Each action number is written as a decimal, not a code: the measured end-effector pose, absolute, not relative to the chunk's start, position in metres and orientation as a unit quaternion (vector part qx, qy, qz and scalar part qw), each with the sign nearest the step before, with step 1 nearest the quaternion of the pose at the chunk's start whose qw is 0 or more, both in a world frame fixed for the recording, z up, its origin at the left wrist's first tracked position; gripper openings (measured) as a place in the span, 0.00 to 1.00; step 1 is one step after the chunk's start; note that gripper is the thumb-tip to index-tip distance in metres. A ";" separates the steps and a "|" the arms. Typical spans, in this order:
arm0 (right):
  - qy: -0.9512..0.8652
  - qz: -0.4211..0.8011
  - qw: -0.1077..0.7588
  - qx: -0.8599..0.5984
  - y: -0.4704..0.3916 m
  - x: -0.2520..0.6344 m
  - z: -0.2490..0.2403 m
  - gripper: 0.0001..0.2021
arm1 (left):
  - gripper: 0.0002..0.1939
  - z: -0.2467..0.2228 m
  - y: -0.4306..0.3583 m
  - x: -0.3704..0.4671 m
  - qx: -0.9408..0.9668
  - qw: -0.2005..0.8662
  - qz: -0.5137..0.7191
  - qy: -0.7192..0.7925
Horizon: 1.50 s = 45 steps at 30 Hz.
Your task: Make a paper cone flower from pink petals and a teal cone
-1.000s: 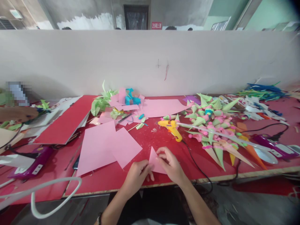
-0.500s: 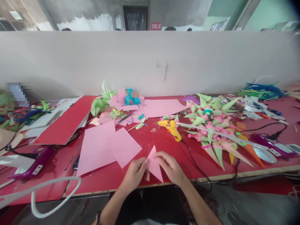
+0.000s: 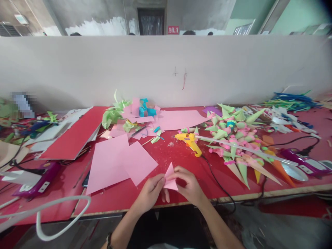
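Observation:
A small folded piece of pink paper [image 3: 170, 183] is held between my two hands near the table's front edge, its pointed tip facing away from me. My left hand [image 3: 153, 190] pinches its left side between thumb and fingers. On the right side, my right hand [image 3: 188, 185] grips the paper with thumb and fingertips, partly covering it. Just left of my hands lie a pink paper square [image 3: 141, 162] and a larger pink sheet [image 3: 107, 164]. Beyond my right hand rests a yellow glue gun [image 3: 190, 141] with a long clear glue stick in it.
A pile of green and pink paper cones [image 3: 233, 135] covers the right side. Paper scraps [image 3: 135, 114] lie at the back. A red board [image 3: 75, 133] and purple power strips [image 3: 45, 180] flank the work area. The glue gun's black cord [image 3: 216, 180] runs over the front edge.
The lower corner of the pink paper has been folded up, so the piece looks shorter. My right hand has closed in toward my left; the view has shifted slightly.

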State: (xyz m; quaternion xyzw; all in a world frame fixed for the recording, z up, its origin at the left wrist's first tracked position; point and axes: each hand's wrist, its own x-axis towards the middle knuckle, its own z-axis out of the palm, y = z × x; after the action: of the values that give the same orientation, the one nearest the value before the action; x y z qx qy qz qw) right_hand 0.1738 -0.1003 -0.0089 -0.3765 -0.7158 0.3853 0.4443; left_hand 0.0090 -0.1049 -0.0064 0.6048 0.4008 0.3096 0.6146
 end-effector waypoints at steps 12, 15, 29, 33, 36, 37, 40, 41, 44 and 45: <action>-0.711 0.392 0.439 -0.384 -0.100 0.175 -0.008 0.03 | 0.12 -0.015 -0.107 0.010 0.618 0.579 0.328 0.419; -0.722 0.395 0.427 -0.376 -0.100 0.175 -0.009 0.03 | 0.11 -0.013 -0.108 0.009 0.630 0.567 0.321 0.423; -0.696 0.343 0.402 -0.487 -0.099 0.170 -0.013 0.11 | 0.10 -0.005 -0.106 0.014 0.696 0.504 0.259 0.441; -0.686 0.360 0.394 -0.494 -0.100 0.170 -0.012 0.13 | 0.08 -0.009 -0.105 0.015 0.698 0.502 0.243 0.449; -0.646 0.419 0.409 -0.490 -0.101 0.168 -0.013 0.11 | 0.10 -0.008 -0.105 0.015 0.702 0.502 0.239 0.446; -0.627 0.449 0.416 -0.483 -0.101 0.168 -0.014 0.10 | 0.10 -0.008 -0.105 0.015 0.700 0.506 0.241 0.444; -0.583 0.518 0.426 -0.460 -0.101 0.167 -0.015 0.16 | 0.11 -0.007 -0.106 0.014 0.688 0.520 0.257 0.435; -0.576 0.529 0.426 -0.455 -0.101 0.167 -0.015 0.19 | 0.10 -0.007 -0.106 0.014 0.684 0.525 0.263 0.432; -0.576 0.545 0.411 -0.449 -0.100 0.166 -0.013 0.19 | 0.09 -0.008 -0.106 0.014 0.673 0.539 0.274 0.426; -0.584 0.542 0.404 -0.450 -0.100 0.165 -0.012 0.14 | 0.09 -0.008 -0.106 0.014 0.669 0.543 0.276 0.426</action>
State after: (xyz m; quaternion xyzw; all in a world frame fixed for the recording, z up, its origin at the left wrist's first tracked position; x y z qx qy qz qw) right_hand 0.1654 -0.0995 -0.0120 -0.4499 -0.5835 0.5420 0.4042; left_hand 0.0137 -0.1062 -0.0085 0.6688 0.4263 0.2756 0.5432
